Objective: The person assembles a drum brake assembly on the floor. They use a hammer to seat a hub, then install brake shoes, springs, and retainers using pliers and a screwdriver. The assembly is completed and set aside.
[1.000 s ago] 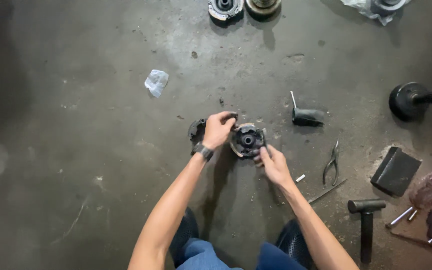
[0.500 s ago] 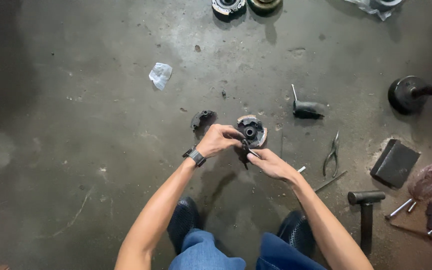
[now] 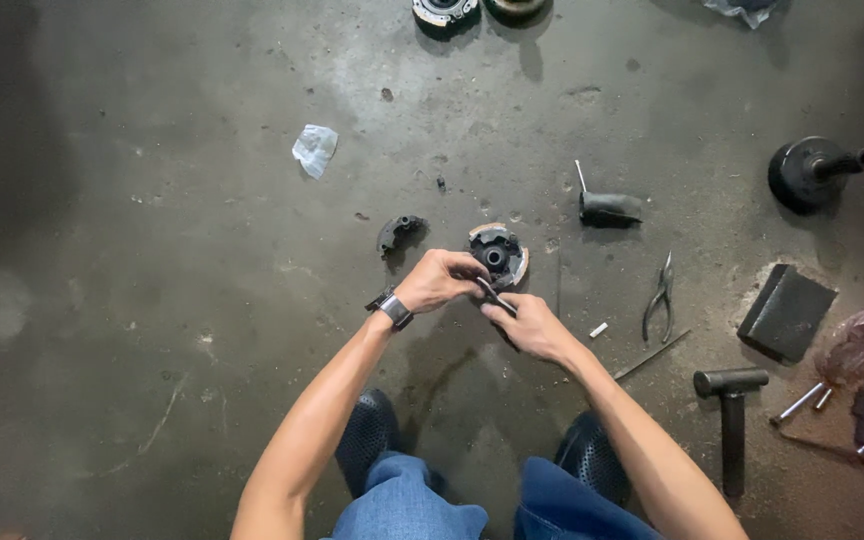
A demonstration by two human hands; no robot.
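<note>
While the person crouched over the stained concrete floor, both hands met just below a round clutch assembly that lay flat on the floor ahead of the knees. The left hand, with a dark watch at the wrist, was curled shut, its fingertips pinching a small dark metal piece at the near rim of the clutch. The right hand was likewise closed on the lower end of that piece, thumb and forefinger together. The piece was too small to name surely.

The assembly looked like heavy, rigid cast metal, likely greasy and so slippery; it seemed best gripped by its outer rim or central hub. The small piece looked stiff and light, easy to drop, best held in a fingertip pinch.

A loose curved clutch shoe lay just to its left, and pliers and a hammer lay well apart on the right.
</note>
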